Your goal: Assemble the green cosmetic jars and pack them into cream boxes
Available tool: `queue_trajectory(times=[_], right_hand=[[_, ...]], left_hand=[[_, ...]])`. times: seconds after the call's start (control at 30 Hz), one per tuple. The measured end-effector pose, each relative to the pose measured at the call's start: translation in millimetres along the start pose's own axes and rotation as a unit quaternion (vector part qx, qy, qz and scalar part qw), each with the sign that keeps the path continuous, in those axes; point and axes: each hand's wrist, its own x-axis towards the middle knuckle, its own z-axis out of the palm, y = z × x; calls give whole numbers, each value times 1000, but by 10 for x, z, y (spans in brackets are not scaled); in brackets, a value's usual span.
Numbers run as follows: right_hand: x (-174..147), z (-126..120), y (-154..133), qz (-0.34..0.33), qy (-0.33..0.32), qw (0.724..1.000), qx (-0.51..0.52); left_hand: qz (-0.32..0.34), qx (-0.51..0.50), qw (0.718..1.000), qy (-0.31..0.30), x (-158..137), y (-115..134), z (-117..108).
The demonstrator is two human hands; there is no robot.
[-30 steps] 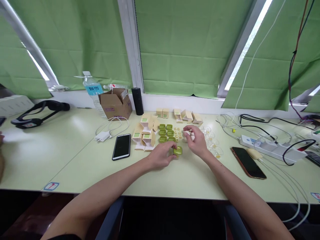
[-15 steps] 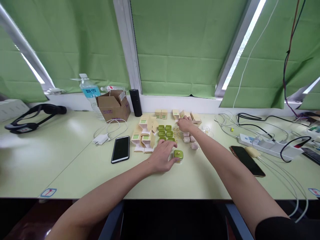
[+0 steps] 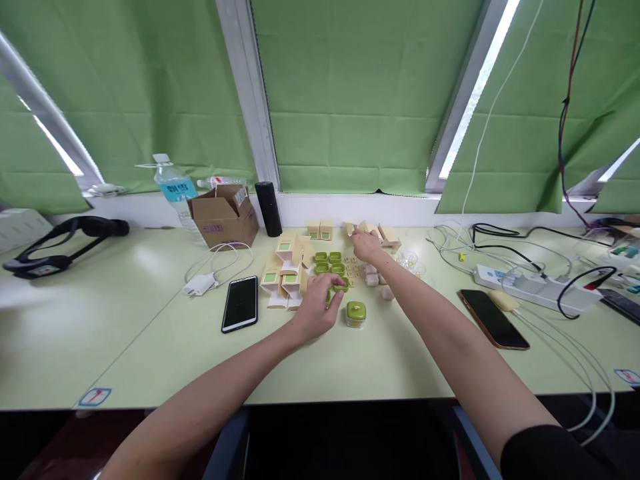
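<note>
The clear container with a green lid (image 3: 356,313) stands upright on the table (image 3: 400,363), just right of the left hand (image 3: 317,305), whose thumb and fingers are parted by the green trays (image 3: 335,257). Farther back, the right hand (image 3: 367,247) is at the cream cartons (image 3: 389,237); whether it grips one cannot be told. One phone (image 3: 240,304) lies farther left.
</note>
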Motion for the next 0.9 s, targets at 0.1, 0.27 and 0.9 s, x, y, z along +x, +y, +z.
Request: queue_trajectory(times=[0.1,0.27,0.9], right_hand=[[-231,-85,-10,13,55,998,14],[-917,-55,-169,-73,265,958,85],[-1735,84,-462,-262,526,785,197]], left_hand=[[-64,-93,993,39,37,-13,-12],[-150,-262,949,93,130,-99,-9],[-115,-451,875,134,163,-224,11]])
